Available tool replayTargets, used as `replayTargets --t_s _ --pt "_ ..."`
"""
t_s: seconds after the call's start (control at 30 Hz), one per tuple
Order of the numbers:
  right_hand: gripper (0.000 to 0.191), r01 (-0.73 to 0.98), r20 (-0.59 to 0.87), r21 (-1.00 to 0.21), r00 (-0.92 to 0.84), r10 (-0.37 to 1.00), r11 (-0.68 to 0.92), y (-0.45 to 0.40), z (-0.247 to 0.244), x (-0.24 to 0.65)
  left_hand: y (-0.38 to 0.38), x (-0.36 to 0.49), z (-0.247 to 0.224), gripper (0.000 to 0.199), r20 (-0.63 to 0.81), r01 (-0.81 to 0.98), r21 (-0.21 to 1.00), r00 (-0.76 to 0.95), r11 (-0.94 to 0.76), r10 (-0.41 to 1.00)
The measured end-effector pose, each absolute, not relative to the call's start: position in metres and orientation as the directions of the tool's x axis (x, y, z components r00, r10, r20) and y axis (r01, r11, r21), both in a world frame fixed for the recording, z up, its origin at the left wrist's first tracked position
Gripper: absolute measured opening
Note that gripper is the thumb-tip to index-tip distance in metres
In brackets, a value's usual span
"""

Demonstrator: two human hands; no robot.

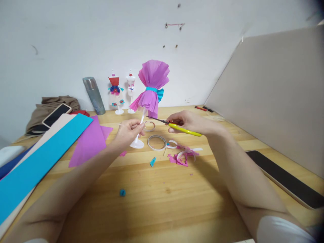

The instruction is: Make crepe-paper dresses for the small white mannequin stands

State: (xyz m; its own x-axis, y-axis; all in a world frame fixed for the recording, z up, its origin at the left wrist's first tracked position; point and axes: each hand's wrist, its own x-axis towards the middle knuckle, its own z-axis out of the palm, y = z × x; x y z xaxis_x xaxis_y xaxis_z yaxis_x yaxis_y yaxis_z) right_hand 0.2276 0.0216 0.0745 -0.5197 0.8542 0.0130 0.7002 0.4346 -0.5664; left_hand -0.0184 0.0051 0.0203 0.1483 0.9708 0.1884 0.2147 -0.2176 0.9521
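My left hand (130, 131) is closed around the thin white stem of a small dress-form stand (137, 143), which tilts to the right. On the stand sits a purple crepe-paper dress (153, 76), flared at top and bottom, with a turquoise paper band and bow (160, 93) at its waist. My right hand (183, 120) grips a pair of scissors (186, 129) with yellow handles. Their dark blades point left, just under the dress hem; whether they touch the paper I cannot tell. Below lie rolls of tape (157, 143) and pink and turquoise paper scraps (182, 160).
Two small dressed mannequins (115, 98) and a metal flask (94, 96) stand by the wall. Purple paper (88, 145) and turquoise paper strips (48, 162) lie left, beside a phone (57, 114) and brown cloth (37, 116). A long dark device (283, 179) lies right, near a panel (273, 91).
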Motion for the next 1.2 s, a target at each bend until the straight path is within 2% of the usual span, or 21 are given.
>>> replayTargets --t_s 0.27,0.7,0.8,1.0,1.1,1.2 --pt "0.043 0.725 -0.015 -0.542 -0.515 0.857 0.426 0.019 0.078 0.225 0.004 -0.016 0.022 0.023 0.160 0.230 0.955 0.140 -0.189 0.977" --pt "0.051 0.729 -0.015 -0.463 -0.575 0.818 0.504 0.019 0.077 0.225 0.004 -0.016 0.022 0.021 0.155 0.210 0.961 0.121 -0.178 0.981" --pt "0.048 0.733 -0.066 -0.404 -0.621 0.781 0.548 0.020 0.075 0.225 0.005 -0.016 0.021 0.021 0.163 0.201 0.962 0.120 -0.185 0.979" --pt "0.024 0.745 -0.301 -0.205 -0.665 0.683 0.635 0.013 0.067 0.211 0.014 -0.019 0.011 0.027 0.197 0.135 0.969 0.076 -0.205 0.978" --pt "0.016 0.692 -0.313 -0.133 -0.709 0.632 0.710 0.002 0.060 0.196 0.020 -0.021 0.003 0.033 0.195 0.109 0.973 0.075 -0.203 0.978" --pt "0.021 0.675 -0.317 -0.085 -0.715 0.623 0.733 -0.010 0.050 0.180 0.025 -0.022 -0.004 0.036 0.199 0.084 0.975 0.064 -0.204 0.978"
